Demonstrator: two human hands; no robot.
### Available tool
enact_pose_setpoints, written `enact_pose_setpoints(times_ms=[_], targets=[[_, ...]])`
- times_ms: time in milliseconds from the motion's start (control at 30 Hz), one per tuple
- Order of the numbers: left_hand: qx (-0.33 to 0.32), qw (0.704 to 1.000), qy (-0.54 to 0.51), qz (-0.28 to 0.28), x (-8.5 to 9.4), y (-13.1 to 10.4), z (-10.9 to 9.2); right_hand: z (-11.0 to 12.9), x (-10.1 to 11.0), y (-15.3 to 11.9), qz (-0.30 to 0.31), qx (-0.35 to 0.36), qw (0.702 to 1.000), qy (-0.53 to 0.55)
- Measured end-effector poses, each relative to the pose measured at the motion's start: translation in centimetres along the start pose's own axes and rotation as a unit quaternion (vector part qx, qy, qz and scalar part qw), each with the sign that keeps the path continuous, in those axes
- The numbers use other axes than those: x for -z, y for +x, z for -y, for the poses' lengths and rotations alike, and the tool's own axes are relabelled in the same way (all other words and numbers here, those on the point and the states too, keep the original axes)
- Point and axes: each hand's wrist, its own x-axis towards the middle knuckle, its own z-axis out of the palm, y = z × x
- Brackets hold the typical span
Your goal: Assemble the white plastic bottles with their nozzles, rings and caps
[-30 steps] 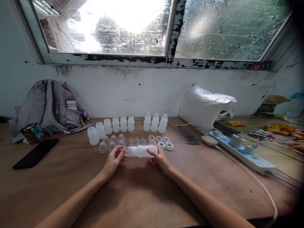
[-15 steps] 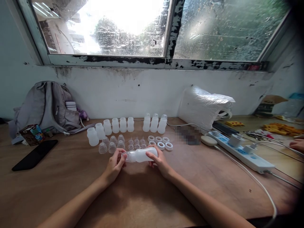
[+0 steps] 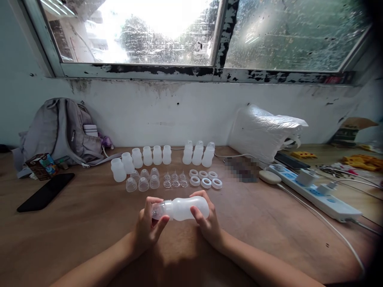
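Note:
A frosted white baby bottle lies sideways between my hands, above the table, its clear-capped end to the left. My right hand is wrapped round the bottle's base. At the other end, my left hand grips the clear cap with thumb and fingers. Beyond the hands are several clear domed caps, several clear nipples and several white collar rings, set out in rows. Behind them several open bottle bodies stand upright, and 3 capped bottles stand to their right.
On the left are a grey backpack, a small printed carton and a black phone. To the right a power strip with plugs and cables runs along the table, near a white plastic bag and yellow parts.
The bottle and both hands have come nearer to me and lower in view. My left hand has a wider grip over the cap. The camera view has shifted slightly.

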Motion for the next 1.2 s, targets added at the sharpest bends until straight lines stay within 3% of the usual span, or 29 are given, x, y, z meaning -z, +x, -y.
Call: enact_pose_setpoints(times_ms=[200, 333, 433, 567, 667, 767, 933, 1100, 1200], targets=[[0.005, 0.997, -0.07, 0.029, 0.2, -0.9, -0.6, 0.1, 0.3, -0.4, 0.018, 0.017, 0.999, 0.033], [0.01, 0.997, -0.072, 0.028, 0.5, -0.3, -0.8, -0.3, 0.4, 0.0, 0.035, 0.046, 0.998, 0.017], [0.095, 0.99, -0.103, 0.009, 0.5, 1.0, -1.3, -0.6, 0.3, 0.7, 0.034, 0.057, 0.997, -0.035], [0.276, 0.938, -0.209, -0.003, 0.6, 3.0, -2.0, -0.7, 0.0, 1.7, 0.038, 0.031, 0.995, -0.088], [0.273, 0.938, -0.208, -0.037, 1.3, 4.8, -2.1, -0.8, 0.0, 2.3, 0.037, 0.012, 0.996, -0.079], [0.206, 0.965, -0.16, -0.025, 2.5, 7.8, -2.4, -1.2, 0.2, 2.8, 0.042, 0.001, 0.998, -0.052], [0.106, 0.994, -0.026, 0.011, 3.9, 15.7, -3.5, -2.8, 0.6, 3.9, -0.009, -0.007, 0.999, -0.041], [0.081, 0.967, 0.223, 0.098, 2.8, 22.9, -3.9, -4.2, 0.7, 4.2, -0.023, 0.014, 0.996, -0.085], [0.085, 0.948, 0.291, 0.101, 1.5, 25.7, -3.2, -4.6, 0.7, 4.2, -0.026, 0.015, 0.996, -0.089]])
